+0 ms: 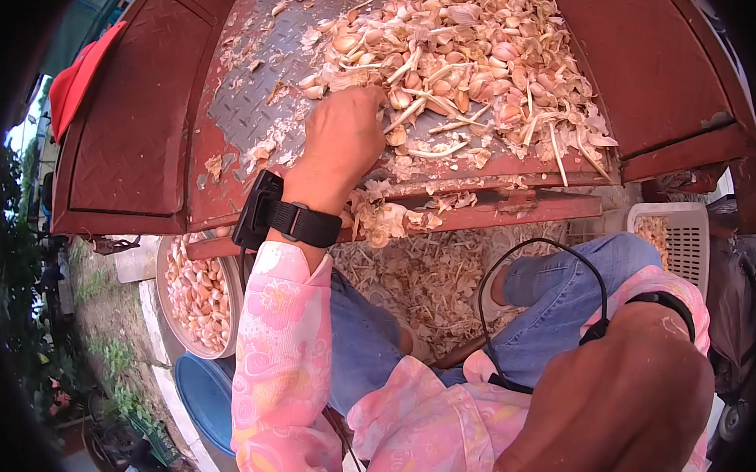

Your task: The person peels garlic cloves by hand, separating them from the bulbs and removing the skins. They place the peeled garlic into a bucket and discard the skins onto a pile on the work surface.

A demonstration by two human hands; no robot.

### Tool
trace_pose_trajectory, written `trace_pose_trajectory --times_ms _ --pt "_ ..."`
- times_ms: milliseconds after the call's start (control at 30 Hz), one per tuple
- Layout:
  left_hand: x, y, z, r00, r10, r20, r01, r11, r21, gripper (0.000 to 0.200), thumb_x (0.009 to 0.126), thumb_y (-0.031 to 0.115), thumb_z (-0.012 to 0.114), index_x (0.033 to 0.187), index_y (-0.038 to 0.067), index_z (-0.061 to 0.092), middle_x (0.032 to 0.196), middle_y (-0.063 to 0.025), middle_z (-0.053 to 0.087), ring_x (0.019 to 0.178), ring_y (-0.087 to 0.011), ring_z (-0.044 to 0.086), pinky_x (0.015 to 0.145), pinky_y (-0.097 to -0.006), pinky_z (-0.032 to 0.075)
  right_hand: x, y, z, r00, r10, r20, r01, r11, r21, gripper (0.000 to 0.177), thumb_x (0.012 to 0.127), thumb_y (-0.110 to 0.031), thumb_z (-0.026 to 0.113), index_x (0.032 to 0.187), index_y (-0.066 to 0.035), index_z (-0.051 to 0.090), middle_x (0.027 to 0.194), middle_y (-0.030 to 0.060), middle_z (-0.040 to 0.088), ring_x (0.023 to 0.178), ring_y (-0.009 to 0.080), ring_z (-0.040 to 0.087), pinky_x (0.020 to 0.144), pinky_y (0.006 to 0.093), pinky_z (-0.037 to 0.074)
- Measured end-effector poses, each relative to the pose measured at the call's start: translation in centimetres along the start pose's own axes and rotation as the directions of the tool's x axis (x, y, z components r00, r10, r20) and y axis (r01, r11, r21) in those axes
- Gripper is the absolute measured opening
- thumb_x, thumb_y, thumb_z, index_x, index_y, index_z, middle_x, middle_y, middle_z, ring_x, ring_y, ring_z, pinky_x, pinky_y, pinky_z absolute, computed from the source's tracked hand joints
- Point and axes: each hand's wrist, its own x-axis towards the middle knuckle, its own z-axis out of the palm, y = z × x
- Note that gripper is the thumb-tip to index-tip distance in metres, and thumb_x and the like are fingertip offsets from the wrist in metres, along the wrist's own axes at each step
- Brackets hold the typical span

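Observation:
My left hand (345, 125) is curled into a loose fist at the near left edge of a heap of garlic cloves (495, 64) on the table. Its fingertips are turned down and hidden, so whatever they hold cannot be made out. Dry garlic stalks (436, 150) and papery skins lie just right of it. My right hand (615, 398) is raised close to the camera at the lower right. Only the back of it shows, bent at the wrist, and its fingers are out of sight.
A round tub (233, 306) of garlic cloves stands at the lower left, above a blue basin (206, 397). A white slatted basket (690, 245) is at the right. Garlic skins (418, 280) cover the ground between my legs. A black cable (487, 291) loops over my lap.

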Motion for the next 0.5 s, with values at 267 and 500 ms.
trace_pose_trajectory --times_ms 267,500 --pt "-5.2 0.1 -3.3 0.812 -0.493 0.311 0.51 0.344 -0.788 0.014 0.081 0.006 0.057 0.093 -0.002 0.055 0.087 -0.015 0.062 0.074 -0.024 0.063 0.057 -0.03 0.051 -0.9 4.9 -4.0 0.665 -0.348 -0.661 0.215 0.937 -0.277 0.015 0.082 -0.011 0.057 0.087 0.0 0.049 0.079 0.008 0.059 0.067 0.0115 0.06 0.055 0.021 0.049" --pt "-11.7 6.6 -7.6 0.896 -0.29 0.337 0.072 -0.654 -0.753 0.022 0.085 0.002 0.054 0.105 -0.005 0.05 0.098 -0.0192 0.056 0.085 -0.0234 0.063 0.069 -0.0224 0.055 -1.0 8.2 -14.9 0.526 -0.4 -0.751 -0.622 0.421 -0.66 0.012 0.085 -0.013 0.051 0.092 -0.004 0.051 0.081 0.0067 0.057 0.07 0.0178 0.059 0.059 0.0316 0.046"
